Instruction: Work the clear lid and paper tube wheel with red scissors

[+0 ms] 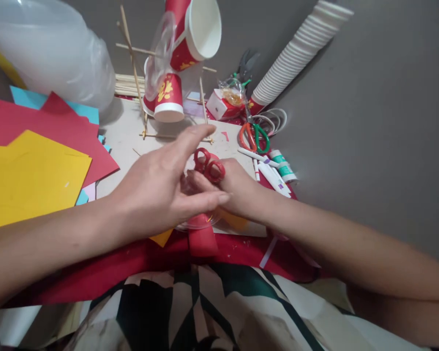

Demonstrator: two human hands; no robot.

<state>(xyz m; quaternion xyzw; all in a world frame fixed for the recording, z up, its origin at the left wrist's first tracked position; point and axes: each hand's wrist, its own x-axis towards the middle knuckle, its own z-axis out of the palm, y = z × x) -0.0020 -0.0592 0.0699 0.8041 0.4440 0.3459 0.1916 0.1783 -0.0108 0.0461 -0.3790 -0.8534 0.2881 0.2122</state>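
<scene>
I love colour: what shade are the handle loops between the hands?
The handle loops are red; head view.

The near scissors point(207, 166) have red handles, and the strip point(203, 243) is red too. The far scissors point(255, 135) pair an orange loop with a green one. Top sheet point(32, 183) yellow; red paper point(54, 119) and light blue paper point(88, 113) show around it. The cups point(170, 91) are red with yellow print and white rims; the stack point(296, 56) is mostly white, its base red. The sticks point(138, 95) are tan, the bag point(54, 53) cloudy white, the tube point(284, 168) white and green. The cloth point(237, 254) is deep red, the board point(120, 122) off-white. The garment point(223, 307) mixes black, dark green, cream and beige in angular patches.
</scene>
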